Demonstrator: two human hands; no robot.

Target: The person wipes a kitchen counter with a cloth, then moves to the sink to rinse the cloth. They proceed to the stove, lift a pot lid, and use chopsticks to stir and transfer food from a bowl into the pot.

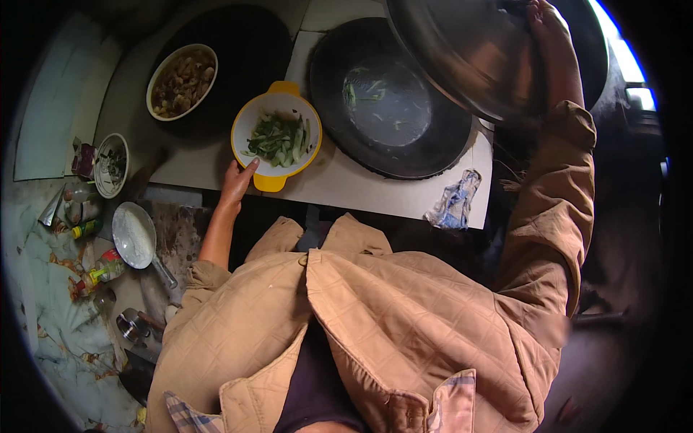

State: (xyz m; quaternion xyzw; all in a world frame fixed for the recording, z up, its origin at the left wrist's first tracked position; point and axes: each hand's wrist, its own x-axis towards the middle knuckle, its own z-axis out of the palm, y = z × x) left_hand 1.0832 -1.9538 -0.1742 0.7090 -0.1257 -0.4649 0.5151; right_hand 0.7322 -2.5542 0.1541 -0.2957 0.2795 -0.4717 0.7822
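Note:
My left hand (238, 184) grips the near-left rim of a white bowl with a yellow rim and handles (269, 184). Chopped green vegetables (279, 139) lie in the bowl, beside a large dark wok (444, 154) set into the stove top. Pale liquid (387, 111) with a few green pieces fills the wok's bottom. At the upper right, my right hand (549, 24) holds a big metal wok lid (471, 48) by its knob, tilted up over the wok's right side. The knob is partly hidden by the fingers and the picture's edge.
A bowl of cooked food (181, 81) sits on a dark round cover (243, 48) at the left. A crumpled cloth (456, 200) lies on the counter's near-right corner. Further left are a ladle-like pan of white powder (134, 235), a patterned bowl (111, 165) and several bottles (108, 264).

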